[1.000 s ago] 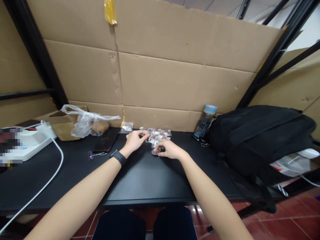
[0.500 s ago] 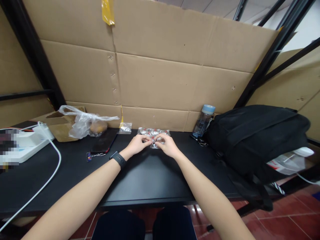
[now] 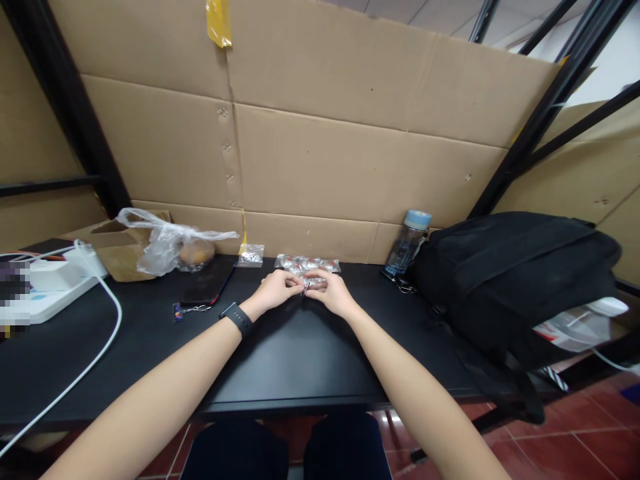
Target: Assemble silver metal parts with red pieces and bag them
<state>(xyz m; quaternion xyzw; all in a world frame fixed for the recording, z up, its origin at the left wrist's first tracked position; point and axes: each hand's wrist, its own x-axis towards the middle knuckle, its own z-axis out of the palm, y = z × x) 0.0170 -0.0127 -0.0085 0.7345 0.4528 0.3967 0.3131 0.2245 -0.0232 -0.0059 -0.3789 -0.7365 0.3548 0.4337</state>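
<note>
My left hand (image 3: 280, 289), with a dark watch on its wrist, pinches a small shiny metallic piece (image 3: 306, 288) between thumb and fingers. Opposite it, my right hand (image 3: 332, 292) has its thumb and forefinger closed in on the same piece. The piece is too small and too covered by fingertips to name. Just behind both hands lie several small clear plastic packets (image 3: 306, 261) with red and silvery bits in them, partly hidden by the fingers. Left of these, a separate clear packet (image 3: 251, 255) lies by the cardboard wall.
Left on the black table (image 3: 295, 373) are a phone (image 3: 206, 285) with a keychain, a knotted plastic bag (image 3: 173, 247), a cardboard box (image 3: 127, 257) and a white power strip (image 3: 55, 287) with a cable. A blue-capped bottle (image 3: 407, 243) and a black backpack (image 3: 515, 280) stand right.
My right hand's fingers have shifted slightly around the small piece, the forefinger now more arched. The left hand stays nearly still. The view has tilted a little.
</note>
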